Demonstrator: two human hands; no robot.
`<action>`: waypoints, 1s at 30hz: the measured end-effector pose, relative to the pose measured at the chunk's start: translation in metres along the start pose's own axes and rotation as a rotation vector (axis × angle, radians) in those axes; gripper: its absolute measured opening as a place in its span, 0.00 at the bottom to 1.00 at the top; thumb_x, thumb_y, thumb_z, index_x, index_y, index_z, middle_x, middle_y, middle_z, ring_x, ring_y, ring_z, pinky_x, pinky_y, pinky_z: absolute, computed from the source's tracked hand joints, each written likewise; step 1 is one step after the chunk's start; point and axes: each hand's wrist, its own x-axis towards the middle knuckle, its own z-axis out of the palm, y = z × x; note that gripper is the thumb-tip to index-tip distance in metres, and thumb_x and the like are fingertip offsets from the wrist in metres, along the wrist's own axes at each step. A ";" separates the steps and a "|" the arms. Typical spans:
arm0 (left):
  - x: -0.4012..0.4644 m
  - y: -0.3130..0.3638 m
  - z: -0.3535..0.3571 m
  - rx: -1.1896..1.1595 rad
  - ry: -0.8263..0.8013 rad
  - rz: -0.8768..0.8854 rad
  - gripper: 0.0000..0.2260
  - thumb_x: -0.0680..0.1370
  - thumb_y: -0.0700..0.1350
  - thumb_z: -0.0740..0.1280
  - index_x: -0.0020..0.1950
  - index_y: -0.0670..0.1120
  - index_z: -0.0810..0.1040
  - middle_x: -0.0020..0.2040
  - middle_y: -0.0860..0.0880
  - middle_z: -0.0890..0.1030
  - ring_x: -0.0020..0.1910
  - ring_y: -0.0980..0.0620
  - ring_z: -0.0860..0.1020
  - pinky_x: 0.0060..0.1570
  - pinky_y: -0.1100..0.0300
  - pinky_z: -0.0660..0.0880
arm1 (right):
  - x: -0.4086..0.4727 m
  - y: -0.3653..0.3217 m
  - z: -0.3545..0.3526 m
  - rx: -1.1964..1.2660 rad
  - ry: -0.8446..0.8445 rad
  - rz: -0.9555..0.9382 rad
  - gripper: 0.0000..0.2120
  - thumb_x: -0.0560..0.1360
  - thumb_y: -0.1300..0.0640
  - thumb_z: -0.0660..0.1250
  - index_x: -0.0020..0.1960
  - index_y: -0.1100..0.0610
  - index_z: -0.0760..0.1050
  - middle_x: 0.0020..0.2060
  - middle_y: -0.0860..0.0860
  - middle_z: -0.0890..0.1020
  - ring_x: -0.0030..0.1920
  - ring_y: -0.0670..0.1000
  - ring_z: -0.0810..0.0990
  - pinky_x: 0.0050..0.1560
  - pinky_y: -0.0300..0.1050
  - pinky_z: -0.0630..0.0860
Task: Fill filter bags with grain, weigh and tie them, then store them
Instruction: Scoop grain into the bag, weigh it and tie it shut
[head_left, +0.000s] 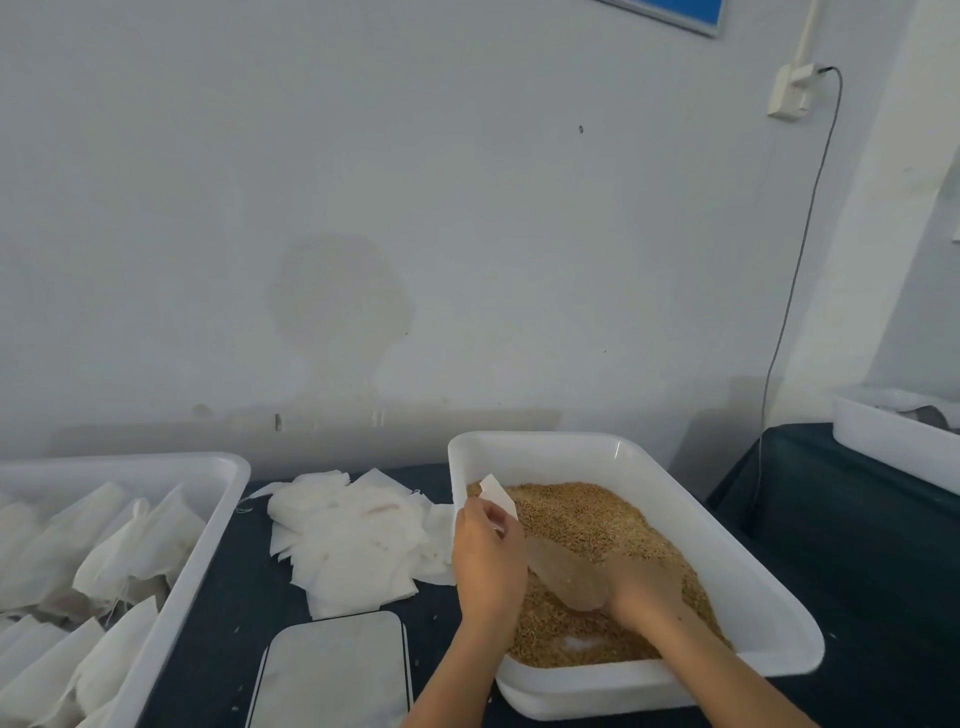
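Our left hand (485, 564) pinches the top of a filter bag (563, 569) over the grain tray (644, 457); its fingers are curled round the white flap that sticks up near the tray's far-left corner; our right hand (641, 587) is down in the grain (587, 514), fingers cupped against the bag's mouth, though whether they grip the bag or only scoop we cannot tell. The bag lies slanted on the grain, already tan where it has taken some in.

We judge this bag thin, limp and very light when empty; it will sag and fold unless the mouth is held wide, so the hold belongs at the top edge, both sides of the opening, never the belly. Filled, it should turn plump and a touch heavy, and the fabric may tear if dragged; the grain itself is loose and will spill at any tilt.

Beside the tray lie spare empty bags (353, 535) in a heap; the scale (335, 670) waits just in front of them; finished bags (119, 551) sit in the left tray (218, 467).
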 end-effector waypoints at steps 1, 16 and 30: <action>0.000 0.000 0.000 -0.009 0.002 -0.005 0.04 0.79 0.42 0.62 0.45 0.50 0.70 0.47 0.52 0.75 0.44 0.54 0.76 0.39 0.65 0.71 | 0.000 0.003 -0.004 0.025 0.029 -0.028 0.10 0.79 0.63 0.57 0.40 0.52 0.69 0.33 0.44 0.70 0.46 0.48 0.77 0.56 0.43 0.67; 0.002 -0.003 0.004 0.014 0.005 0.011 0.03 0.79 0.43 0.61 0.46 0.49 0.70 0.47 0.52 0.76 0.44 0.51 0.77 0.39 0.61 0.73 | 0.016 0.028 -0.051 -0.233 0.073 0.044 0.14 0.74 0.64 0.60 0.32 0.54 0.62 0.32 0.46 0.68 0.39 0.49 0.73 0.39 0.39 0.67; 0.008 -0.004 0.003 0.117 -0.048 0.162 0.04 0.81 0.40 0.56 0.49 0.49 0.67 0.38 0.54 0.74 0.35 0.55 0.74 0.31 0.65 0.67 | 0.033 0.032 -0.004 0.347 0.167 -0.093 0.05 0.80 0.54 0.58 0.49 0.50 0.72 0.46 0.45 0.80 0.47 0.45 0.78 0.45 0.39 0.74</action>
